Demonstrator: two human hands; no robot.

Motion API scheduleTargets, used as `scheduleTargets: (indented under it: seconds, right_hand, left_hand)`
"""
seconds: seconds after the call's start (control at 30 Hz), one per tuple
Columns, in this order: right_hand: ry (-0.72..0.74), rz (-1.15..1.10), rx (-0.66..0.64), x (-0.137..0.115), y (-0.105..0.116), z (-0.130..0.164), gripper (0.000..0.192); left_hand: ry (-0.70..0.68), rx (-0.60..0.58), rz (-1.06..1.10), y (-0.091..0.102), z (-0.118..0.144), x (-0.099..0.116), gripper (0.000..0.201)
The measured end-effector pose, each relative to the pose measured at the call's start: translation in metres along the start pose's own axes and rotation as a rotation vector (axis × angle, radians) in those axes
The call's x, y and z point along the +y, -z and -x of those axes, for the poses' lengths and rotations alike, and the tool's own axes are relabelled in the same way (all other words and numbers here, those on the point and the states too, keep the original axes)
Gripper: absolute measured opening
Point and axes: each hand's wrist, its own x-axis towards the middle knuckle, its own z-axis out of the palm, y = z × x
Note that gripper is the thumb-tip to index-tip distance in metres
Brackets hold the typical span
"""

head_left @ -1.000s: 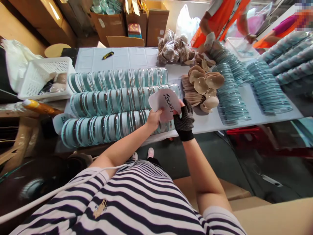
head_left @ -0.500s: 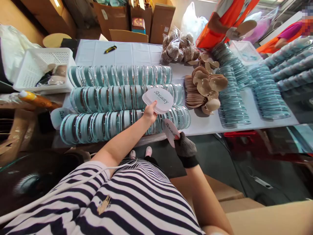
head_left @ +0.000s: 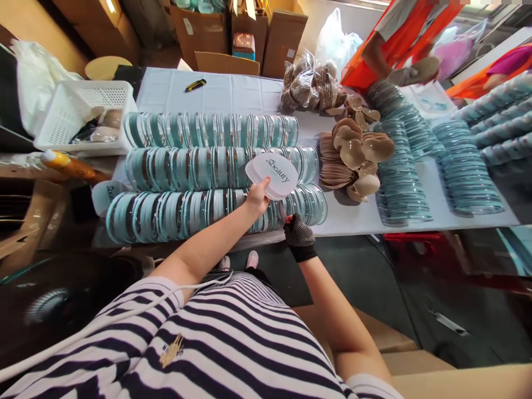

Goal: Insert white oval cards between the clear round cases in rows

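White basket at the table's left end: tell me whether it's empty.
Not empty. The white basket holds a few beige pads and something dark against its right wall; much of its perforated floor shows bare.

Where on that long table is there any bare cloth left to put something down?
Mostly at the far end of the table, around the yellow cutter, beyond the three rows of teal cases. A smaller strip lies near the front edge, between those rows and the stacked cases, below the beige puffs. Elsewhere it is crowded.

My white cards [head_left: 272, 174] bear black script; my right glove [head_left: 300, 237] is black, white-dotted; my shirt [head_left: 233, 338] navy-and-white striped
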Motion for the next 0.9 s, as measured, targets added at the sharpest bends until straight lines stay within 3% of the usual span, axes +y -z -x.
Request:
scheduleTargets:
  seconds: [0.13,0.33,0.57,0.7,0.8,0.9]
  right_hand:
    - [0.017,-0.051,0.04,-0.006,-0.011,0.005,0.032]
    - [-0.044,-0.042,-0.022,-0.012,-0.006,0.002,0.034]
    - [-0.101,-0.696,-0.473,0.0,-0.004,0.002,0.023]
    - [-0.092,-1.023,-0.536,0.001,0.015,-0.015,0.026]
    - [-0.092,-1.059,-0.579,-0.01,0.029,-0.03,0.036]
    - [-0.093,-1.106,-0.741,-0.024,0.033,-0.036,0.037]
  left_hand:
    - [-0.012,-0.005,0.003,0.003,0.001,-0.002,0.029]
    - [-0.03,-0.01,0.022,0.004,-0.002,-0.003,0.04]
    - [-0.101,-0.029,-0.004,0.005,-0.001,-0.008,0.039]
    - [-0.151,-0.051,-0.037,0.001,-0.002,-0.011,0.034]
    - [-0.168,-0.088,-0.055,-0.001,-0.004,-0.011,0.034]
    - [-0.182,-0.12,-0.077,0.0,-0.006,-0.012,0.036]
